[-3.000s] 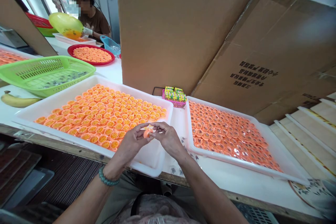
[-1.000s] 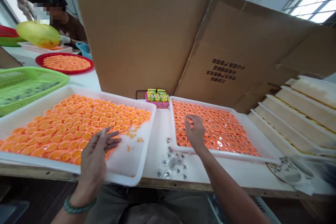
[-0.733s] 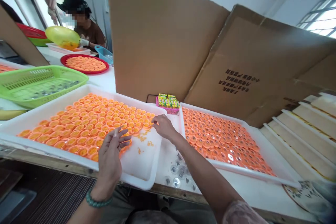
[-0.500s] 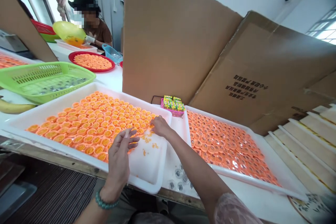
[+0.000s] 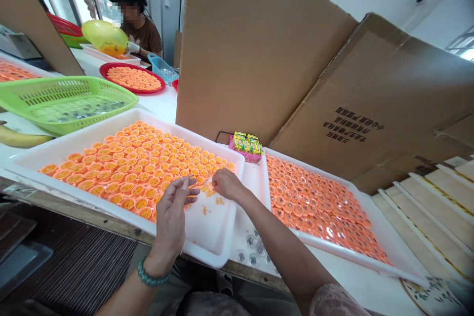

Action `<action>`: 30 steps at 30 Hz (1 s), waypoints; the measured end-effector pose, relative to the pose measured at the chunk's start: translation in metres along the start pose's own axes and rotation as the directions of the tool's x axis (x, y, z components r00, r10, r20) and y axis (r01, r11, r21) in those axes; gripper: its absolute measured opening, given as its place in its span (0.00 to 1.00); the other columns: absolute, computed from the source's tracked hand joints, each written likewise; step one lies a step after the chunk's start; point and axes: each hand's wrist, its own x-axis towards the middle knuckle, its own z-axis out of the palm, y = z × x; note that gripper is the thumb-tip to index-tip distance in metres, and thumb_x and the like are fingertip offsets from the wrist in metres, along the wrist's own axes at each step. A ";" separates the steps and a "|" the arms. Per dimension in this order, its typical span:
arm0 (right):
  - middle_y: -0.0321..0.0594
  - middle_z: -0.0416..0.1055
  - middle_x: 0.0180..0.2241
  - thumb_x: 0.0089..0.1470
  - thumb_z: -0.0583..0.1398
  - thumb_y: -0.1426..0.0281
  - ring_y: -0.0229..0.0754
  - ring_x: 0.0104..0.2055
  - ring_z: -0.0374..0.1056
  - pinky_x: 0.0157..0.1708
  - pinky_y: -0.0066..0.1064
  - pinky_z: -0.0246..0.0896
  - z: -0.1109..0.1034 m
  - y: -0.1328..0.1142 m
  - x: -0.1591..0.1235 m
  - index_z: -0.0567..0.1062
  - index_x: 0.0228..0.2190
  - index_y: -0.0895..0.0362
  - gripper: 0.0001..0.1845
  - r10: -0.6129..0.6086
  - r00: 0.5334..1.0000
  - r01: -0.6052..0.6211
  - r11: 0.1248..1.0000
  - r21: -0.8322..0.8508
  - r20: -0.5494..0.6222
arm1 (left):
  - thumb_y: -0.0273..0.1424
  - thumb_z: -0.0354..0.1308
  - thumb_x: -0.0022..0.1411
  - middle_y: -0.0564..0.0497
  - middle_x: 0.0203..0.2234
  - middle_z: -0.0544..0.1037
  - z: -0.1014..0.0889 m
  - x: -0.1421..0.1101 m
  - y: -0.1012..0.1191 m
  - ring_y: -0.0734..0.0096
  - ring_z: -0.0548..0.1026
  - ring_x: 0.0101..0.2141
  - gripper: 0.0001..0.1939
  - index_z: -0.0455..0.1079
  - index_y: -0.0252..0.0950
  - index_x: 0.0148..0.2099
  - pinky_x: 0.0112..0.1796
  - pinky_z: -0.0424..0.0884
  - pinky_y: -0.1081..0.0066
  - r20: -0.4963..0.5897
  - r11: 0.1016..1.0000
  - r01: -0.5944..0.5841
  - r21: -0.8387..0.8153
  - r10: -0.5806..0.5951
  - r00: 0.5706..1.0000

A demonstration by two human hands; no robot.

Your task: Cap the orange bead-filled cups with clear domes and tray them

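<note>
My left hand (image 5: 173,210) hovers over the near right part of the left white tray (image 5: 217,252), its fingers stretched and apart, holding nothing I can see. That tray carries rows of small orange cups (image 5: 128,177) with yellow-orange filling. My right hand (image 5: 228,186) is low at the tray's right side, fingertips pinched together beside loose orange bits (image 5: 207,191) on the tray floor. What lies between those fingertips is hidden. Clear plastic lids (image 5: 253,242) with dark marks lie on the table, partly behind my right forearm.
A second white tray (image 5: 407,266) on the right holds orange pieces under clear covers. Tall cardboard (image 5: 259,49) stands behind. A pink basket (image 5: 250,157) of small packets, a green basket (image 5: 70,89), a banana (image 5: 22,137) and stacked trays (image 5: 437,217) surround. A co-worker (image 5: 146,34) sits far left.
Three seconds ago both hands held a small orange piece together. Then they parted; my right hand was over the right tray, and since came left to the loose bits. My left hand stays open.
</note>
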 end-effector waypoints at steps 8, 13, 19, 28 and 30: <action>0.40 0.71 0.36 0.51 0.59 0.72 0.40 0.39 0.65 0.39 0.31 0.60 -0.015 -0.028 -0.036 0.69 0.36 0.57 0.08 -0.041 0.938 0.114 0.974 0.196 -0.343 | 0.34 0.60 0.54 0.48 0.47 0.72 -0.003 0.011 -0.013 0.63 0.69 0.48 0.15 0.70 0.39 0.45 0.48 0.65 0.65 0.034 0.987 0.110 0.121 -0.114 0.993; 0.44 0.72 0.40 0.51 0.60 0.72 0.42 0.40 0.67 0.39 0.35 0.64 -0.016 -0.055 -0.058 0.69 0.43 0.56 0.15 -0.046 0.837 0.240 0.927 0.290 -0.545 | 0.34 0.61 0.53 0.46 0.45 0.73 0.001 0.011 -0.005 0.65 0.72 0.41 0.17 0.72 0.35 0.46 0.46 0.68 0.63 0.217 0.948 0.319 -0.003 -0.311 0.925; 0.42 0.72 0.40 0.55 0.58 0.71 0.41 0.43 0.67 0.43 0.34 0.66 -0.009 -0.067 -0.067 0.74 0.43 0.54 0.12 -0.037 0.761 0.314 0.895 0.318 -0.647 | 0.32 0.65 0.50 0.47 0.39 0.76 0.002 0.011 0.004 0.69 0.73 0.36 0.15 0.74 0.34 0.41 0.42 0.71 0.68 0.340 0.923 0.382 -0.042 -0.346 0.874; 0.42 0.70 0.42 0.56 0.56 0.74 0.41 0.43 0.65 0.40 0.35 0.66 0.007 -0.065 -0.078 0.77 0.37 0.50 0.11 -0.006 0.715 0.274 0.922 0.273 -0.699 | 0.33 0.69 0.43 0.49 0.30 0.77 0.006 0.009 0.002 0.71 0.73 0.32 0.15 0.74 0.32 0.34 0.39 0.72 0.69 0.222 0.946 0.325 0.010 -0.319 0.922; 0.42 0.70 0.41 0.55 0.57 0.74 0.41 0.43 0.65 0.42 0.36 0.66 0.006 -0.066 -0.082 0.76 0.35 0.51 0.09 -0.002 0.728 0.278 0.915 0.292 -0.686 | 0.33 0.69 0.43 0.50 0.29 0.77 0.007 0.009 0.002 0.72 0.73 0.31 0.14 0.74 0.33 0.34 0.38 0.72 0.70 0.192 0.952 0.305 0.012 -0.301 0.934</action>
